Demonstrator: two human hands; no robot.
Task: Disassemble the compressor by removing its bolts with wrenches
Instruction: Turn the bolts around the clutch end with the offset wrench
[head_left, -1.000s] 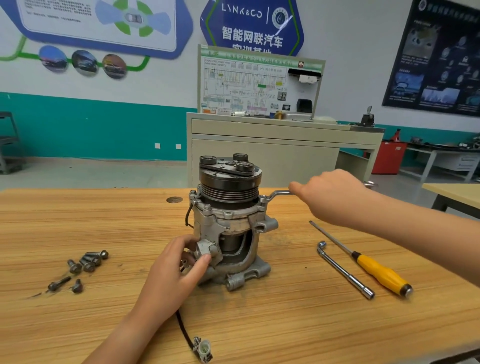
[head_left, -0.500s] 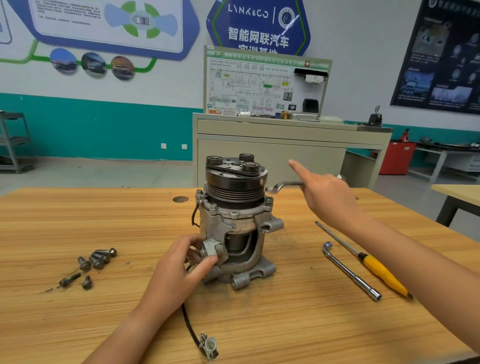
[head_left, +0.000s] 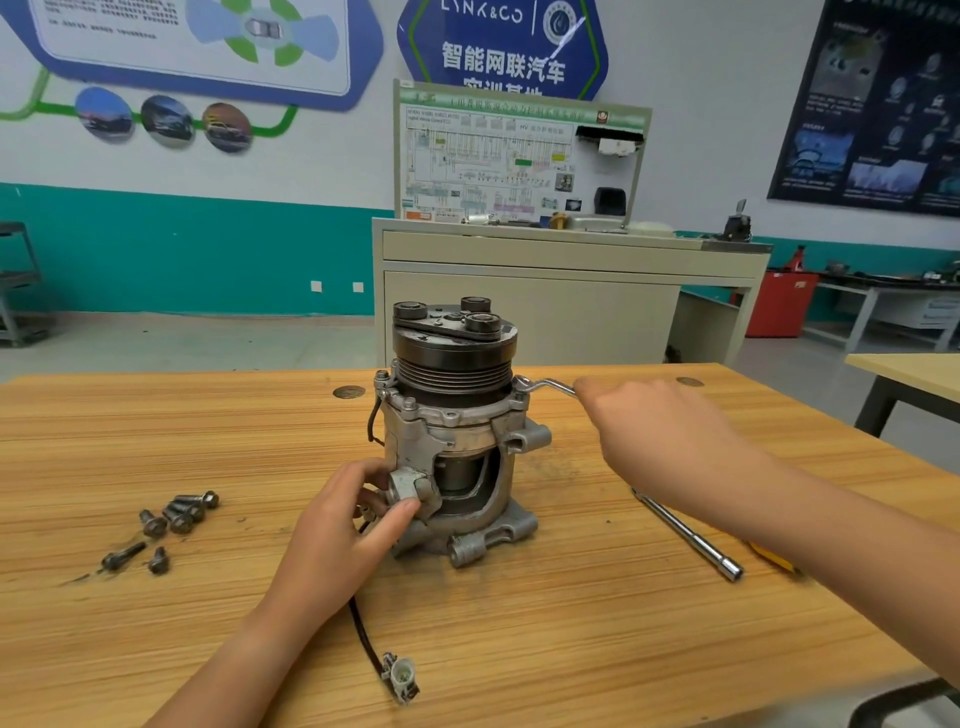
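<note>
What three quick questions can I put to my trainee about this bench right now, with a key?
1. True or false: the wrench meets the compressor at its upper rim, not at its base.
2. Where do the loose bolts lie on the table? A) to the person's left of the compressor; B) on top of the compressor; C) at the table's right edge.
3. Which hand grips the wrench, and what does the other hand hold?

Key: 1 true. 2 A. 3 The right hand grips the wrench; the left hand holds a lug low on the compressor's front.
</note>
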